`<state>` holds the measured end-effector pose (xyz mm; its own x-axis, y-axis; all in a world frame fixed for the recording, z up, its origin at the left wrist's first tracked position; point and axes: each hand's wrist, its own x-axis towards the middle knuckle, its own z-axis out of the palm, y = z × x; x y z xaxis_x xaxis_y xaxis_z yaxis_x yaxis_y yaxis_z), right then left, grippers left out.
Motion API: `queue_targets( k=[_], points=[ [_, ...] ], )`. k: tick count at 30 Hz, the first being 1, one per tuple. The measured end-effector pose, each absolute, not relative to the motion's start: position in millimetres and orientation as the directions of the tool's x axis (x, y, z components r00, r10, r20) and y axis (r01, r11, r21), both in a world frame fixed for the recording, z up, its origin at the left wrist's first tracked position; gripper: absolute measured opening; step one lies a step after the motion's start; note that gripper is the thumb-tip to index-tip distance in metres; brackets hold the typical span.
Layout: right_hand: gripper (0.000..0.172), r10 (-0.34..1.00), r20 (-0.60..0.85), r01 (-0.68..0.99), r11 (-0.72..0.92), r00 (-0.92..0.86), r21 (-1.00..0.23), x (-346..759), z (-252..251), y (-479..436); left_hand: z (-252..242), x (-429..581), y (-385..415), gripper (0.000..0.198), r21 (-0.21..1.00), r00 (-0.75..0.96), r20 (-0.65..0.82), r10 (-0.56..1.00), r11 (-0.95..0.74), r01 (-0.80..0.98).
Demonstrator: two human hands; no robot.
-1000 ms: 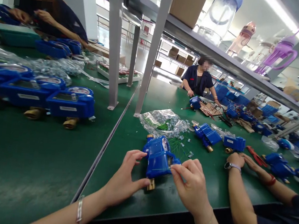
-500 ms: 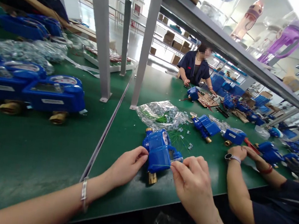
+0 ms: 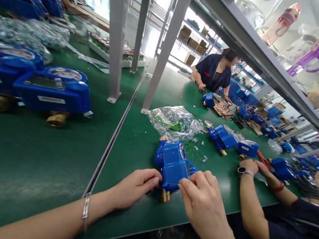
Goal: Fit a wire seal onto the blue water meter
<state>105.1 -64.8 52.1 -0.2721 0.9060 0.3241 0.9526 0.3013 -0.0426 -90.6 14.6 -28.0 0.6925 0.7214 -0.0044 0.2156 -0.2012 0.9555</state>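
Observation:
A blue water meter (image 3: 173, 163) with brass fittings lies on the green table (image 3: 44, 160) right in front of me. My left hand (image 3: 135, 187) grips its near left side with curled fingers. My right hand (image 3: 200, 201) pinches something thin at the meter's right near corner; I cannot make out what. A clear plastic bag (image 3: 173, 121) of small parts lies just behind the meter, and loose small tags (image 3: 200, 152) are scattered beside it.
Blue meters (image 3: 51, 89) stand in a row at the left. Metal shelf posts (image 3: 115, 38) rise from the table. To my right a neighbour's arms (image 3: 250, 190) rest on the table near more blue meters (image 3: 224, 136). Another person (image 3: 214, 74) works farther along.
The view has shifted down and left. My left hand has slid along the meter's near edge and closed on it. My right hand keeps its pinch at the right corner.

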Motion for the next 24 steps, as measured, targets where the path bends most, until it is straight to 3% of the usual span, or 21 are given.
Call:
queue_targets(
  k=[5, 8, 13, 15, 18, 21, 24],
  points=[
    [0.015, 0.901, 0.259, 0.937, 0.340, -0.349, 0.080, 82.5, 36.5, -59.9, -26.3, -87.5, 9.0, 0.021, 0.887, 0.688, 0.084, 0.721, -0.369, 0.279],
    [0.035, 0.895, 0.286, 0.938, 0.341, -0.344, 0.062, 80.6, 23.6, -67.7, -25.2, -90.6, 10.3, 0.020, 0.834, 0.690, 0.051, 0.722, -0.410, 0.368],
    [0.051, 0.917, 0.362, 0.936, 0.264, -0.169, -0.232, 105.3, 0.3, -93.5, -5.3, -112.3, 18.0, 0.015, 0.701, 0.800, -0.060, 0.597, -0.545, 0.459],
    [0.050, 0.918, 0.382, 0.906, 0.250, -0.109, -0.342, 113.0, -6.9, -101.4, 7.6, -119.7, 19.6, 0.013, 0.658, 0.859, -0.126, 0.496, -0.606, 0.447],
    [0.039, 0.902, 0.431, 0.811, 0.269, -0.023, -0.520, 115.0, -15.3, -107.8, 24.5, -123.6, 18.1, 0.012, 0.716, 0.903, -0.144, 0.404, -0.588, 0.377],
    [0.025, 0.921, 0.367, 0.612, 0.215, 0.133, -0.761, 110.6, -25.8, -110.6, 33.2, -122.0, 13.0, 0.015, 0.807, 0.899, -0.105, 0.424, -0.493, 0.327],
    [0.014, 0.946, 0.197, 0.235, 0.137, 0.256, -0.962, 105.7, -37.8, -111.8, 35.3, -120.0, 9.8, 0.015, 0.891, 0.890, -0.078, 0.449, -0.369, 0.264]
  ],
)
